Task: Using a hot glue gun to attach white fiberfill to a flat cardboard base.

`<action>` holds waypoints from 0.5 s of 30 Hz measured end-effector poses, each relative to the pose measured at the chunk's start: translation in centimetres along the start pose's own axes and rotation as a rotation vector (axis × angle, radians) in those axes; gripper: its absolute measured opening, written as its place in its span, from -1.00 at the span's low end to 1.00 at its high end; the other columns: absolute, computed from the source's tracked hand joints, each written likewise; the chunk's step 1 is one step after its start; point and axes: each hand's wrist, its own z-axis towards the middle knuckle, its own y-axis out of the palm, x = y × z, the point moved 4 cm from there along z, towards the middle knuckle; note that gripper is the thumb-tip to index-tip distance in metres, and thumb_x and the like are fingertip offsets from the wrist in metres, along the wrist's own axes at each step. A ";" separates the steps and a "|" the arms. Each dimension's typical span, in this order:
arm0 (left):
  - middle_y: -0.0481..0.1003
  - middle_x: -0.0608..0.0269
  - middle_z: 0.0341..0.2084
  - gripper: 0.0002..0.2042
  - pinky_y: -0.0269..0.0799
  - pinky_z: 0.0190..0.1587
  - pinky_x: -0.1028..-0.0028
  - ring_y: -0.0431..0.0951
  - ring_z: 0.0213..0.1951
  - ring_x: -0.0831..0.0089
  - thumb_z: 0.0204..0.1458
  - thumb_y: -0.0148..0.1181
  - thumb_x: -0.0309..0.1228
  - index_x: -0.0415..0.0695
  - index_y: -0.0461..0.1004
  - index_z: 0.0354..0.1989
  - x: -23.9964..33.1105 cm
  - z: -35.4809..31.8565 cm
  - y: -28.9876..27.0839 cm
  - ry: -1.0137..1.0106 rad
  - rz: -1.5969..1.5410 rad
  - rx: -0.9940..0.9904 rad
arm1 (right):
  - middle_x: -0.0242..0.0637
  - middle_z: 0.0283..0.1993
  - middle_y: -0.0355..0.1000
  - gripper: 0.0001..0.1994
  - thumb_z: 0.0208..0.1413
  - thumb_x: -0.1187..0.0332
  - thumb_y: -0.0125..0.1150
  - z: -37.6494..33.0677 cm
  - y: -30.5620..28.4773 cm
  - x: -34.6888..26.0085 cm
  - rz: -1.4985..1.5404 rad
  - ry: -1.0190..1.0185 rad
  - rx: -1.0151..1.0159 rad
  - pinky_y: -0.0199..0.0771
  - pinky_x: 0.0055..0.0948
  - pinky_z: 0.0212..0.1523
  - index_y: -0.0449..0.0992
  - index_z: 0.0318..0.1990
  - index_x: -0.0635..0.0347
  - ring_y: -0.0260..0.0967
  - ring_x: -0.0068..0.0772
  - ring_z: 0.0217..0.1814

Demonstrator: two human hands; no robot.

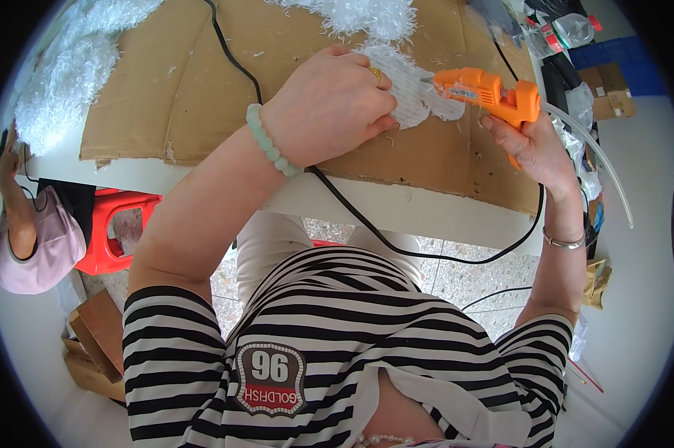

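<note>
My right hand is wrapped round an orange hot glue gun, whose nozzle points left. A clear glue stick curves out of the gun's back end. The nozzle meets a white, ribbed-looking fabric piece with shaggy edges, lying on a flat cardboard sheet. Across from it, my left hand has its fingers curled down on the left part of that fabric piece. The left fingertips are partly hidden under the hand.
White shaggy tinsel-like material lies at the left and the far edge. A black cord loops past the table's front edge. Clear bottles and a small box stand at right. Another person sits at left beside a red stool.
</note>
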 end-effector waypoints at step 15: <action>0.46 0.38 -0.58 -0.84 0.34 -0.18 0.32 0.44 -0.39 0.36 -0.21 0.22 -0.31 -0.10 0.47 -0.66 0.1 0.1 0.0 -0.005 -0.022 0.011 | -0.49 -0.49 0.26 -0.74 0.06 0.29 0.18 -1.8 -1.3 2.2 0.181 0.099 0.019 0.20 -0.69 -0.45 0.32 -0.19 0.23 0.17 -0.72 -0.46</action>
